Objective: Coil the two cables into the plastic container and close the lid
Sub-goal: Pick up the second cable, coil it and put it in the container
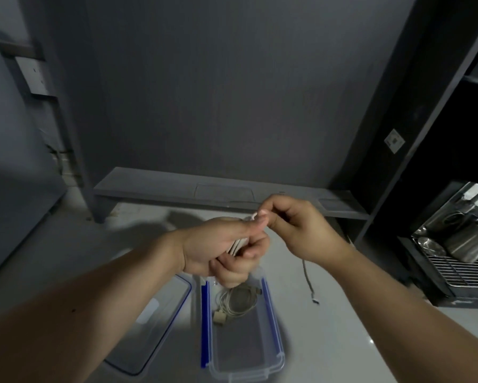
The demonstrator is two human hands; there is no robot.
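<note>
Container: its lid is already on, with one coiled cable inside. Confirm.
Not quite. The head view shows the lid lying beside the container, on its left, and the container stands open. One coiled cable is inside, as stated.

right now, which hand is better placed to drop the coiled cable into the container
Left. The left hand grips the coiled cable just above the open container, while the right hand only pinches the cable's loose end. The left probably only has to lower it.

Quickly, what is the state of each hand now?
Left hand: grips the coiled white cable.
Right hand: pinches the end of that cable.
</note>
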